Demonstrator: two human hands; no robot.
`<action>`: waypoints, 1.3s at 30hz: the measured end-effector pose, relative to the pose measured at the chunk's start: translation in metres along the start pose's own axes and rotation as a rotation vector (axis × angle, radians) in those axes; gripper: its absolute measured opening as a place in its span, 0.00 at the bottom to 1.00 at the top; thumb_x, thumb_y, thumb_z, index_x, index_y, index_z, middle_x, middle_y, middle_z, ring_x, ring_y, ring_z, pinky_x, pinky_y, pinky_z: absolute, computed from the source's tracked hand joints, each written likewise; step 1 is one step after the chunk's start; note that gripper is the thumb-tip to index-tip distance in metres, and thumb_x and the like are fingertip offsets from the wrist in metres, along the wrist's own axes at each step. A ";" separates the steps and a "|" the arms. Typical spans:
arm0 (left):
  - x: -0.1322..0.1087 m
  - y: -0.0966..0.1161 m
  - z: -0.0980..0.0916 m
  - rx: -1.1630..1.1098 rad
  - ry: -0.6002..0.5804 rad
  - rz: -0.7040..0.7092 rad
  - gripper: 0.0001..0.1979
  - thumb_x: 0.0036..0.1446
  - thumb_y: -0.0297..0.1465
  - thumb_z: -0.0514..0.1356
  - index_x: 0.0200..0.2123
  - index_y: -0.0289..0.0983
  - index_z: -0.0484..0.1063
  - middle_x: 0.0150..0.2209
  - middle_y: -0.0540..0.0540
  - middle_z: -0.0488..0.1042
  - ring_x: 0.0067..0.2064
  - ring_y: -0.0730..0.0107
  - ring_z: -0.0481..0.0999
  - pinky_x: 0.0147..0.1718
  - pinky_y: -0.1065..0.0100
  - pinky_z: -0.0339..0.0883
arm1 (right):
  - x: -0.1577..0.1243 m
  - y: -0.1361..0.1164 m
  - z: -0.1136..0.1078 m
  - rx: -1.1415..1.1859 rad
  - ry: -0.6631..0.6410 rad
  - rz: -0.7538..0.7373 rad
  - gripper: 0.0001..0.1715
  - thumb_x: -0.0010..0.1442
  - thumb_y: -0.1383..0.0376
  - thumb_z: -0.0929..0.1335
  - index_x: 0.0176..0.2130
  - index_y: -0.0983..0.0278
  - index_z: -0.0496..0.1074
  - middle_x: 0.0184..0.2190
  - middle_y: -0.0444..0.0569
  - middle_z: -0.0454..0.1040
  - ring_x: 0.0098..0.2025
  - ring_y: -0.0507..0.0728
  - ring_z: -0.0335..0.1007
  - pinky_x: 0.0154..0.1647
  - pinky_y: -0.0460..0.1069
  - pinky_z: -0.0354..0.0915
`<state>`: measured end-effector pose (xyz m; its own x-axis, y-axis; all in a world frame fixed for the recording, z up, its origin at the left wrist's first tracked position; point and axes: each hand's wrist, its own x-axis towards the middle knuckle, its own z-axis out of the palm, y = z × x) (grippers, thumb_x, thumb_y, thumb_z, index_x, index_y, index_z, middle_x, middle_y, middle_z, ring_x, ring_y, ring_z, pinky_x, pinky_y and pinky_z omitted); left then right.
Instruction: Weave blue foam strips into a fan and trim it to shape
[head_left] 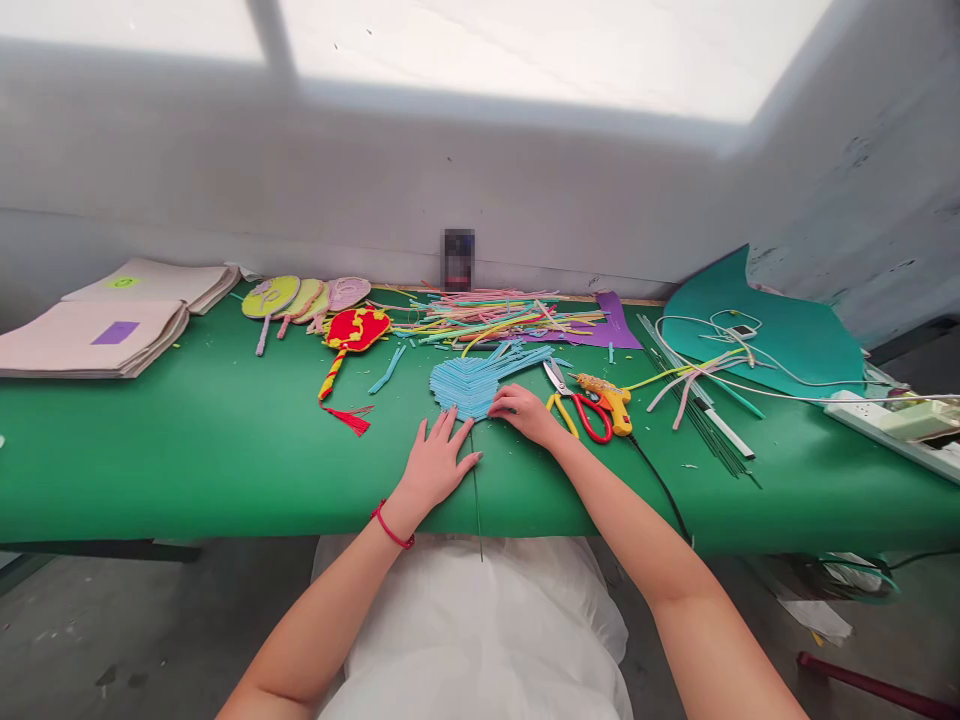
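Note:
On the green tabletop before me lies a fan-shaped piece of light blue pipe cleaners, its rows meeting in a V along the middle. Several loose ends stick out at its upper right. A thin dark wire runs from its bottom past the table edge. My left hand rests flat with fingers spread, fingertips on the fan's lower edge. At the lower right edge, my right hand has its fingers pinched together on the fan; the fingertips are partly hidden. Scissors with red and yellow handles lie right of that hand, beside a yellow glue gun.
Behind the fan is a heap of coloured pipe cleaners. A red fan with a tassel and several pale fans lie left, near paper stacks. Rightward are wires, a teal sheet and a power strip.

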<state>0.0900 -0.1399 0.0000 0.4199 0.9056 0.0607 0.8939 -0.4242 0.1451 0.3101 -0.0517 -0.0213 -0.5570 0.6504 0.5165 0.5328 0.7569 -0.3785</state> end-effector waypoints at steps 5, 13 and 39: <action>0.001 0.000 0.003 0.002 0.012 -0.009 0.29 0.65 0.46 0.44 0.66 0.42 0.53 0.68 0.41 0.49 0.68 0.55 0.50 0.63 0.47 0.46 | -0.003 -0.001 0.000 0.019 0.019 0.032 0.07 0.61 0.65 0.67 0.33 0.60 0.77 0.33 0.48 0.74 0.38 0.56 0.67 0.40 0.51 0.65; 0.001 -0.001 0.006 0.013 0.044 0.012 0.27 0.65 0.46 0.44 0.64 0.47 0.56 0.68 0.42 0.50 0.68 0.55 0.50 0.62 0.47 0.47 | -0.004 -0.005 -0.006 0.059 0.088 0.123 0.08 0.61 0.62 0.67 0.33 0.60 0.76 0.33 0.48 0.75 0.38 0.56 0.68 0.42 0.52 0.66; 0.001 -0.003 0.006 -0.023 0.039 0.021 0.27 0.65 0.45 0.44 0.65 0.48 0.53 0.69 0.43 0.46 0.69 0.54 0.47 0.63 0.46 0.45 | -0.087 0.041 -0.085 -0.413 0.428 1.465 0.31 0.53 0.45 0.67 0.42 0.68 0.72 0.52 0.66 0.64 0.55 0.71 0.60 0.54 0.61 0.59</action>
<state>0.0893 -0.1375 -0.0060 0.4312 0.8964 0.1021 0.8810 -0.4428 0.1664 0.4346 -0.0828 -0.0170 0.7510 0.6523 0.1023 0.5948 -0.6010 -0.5339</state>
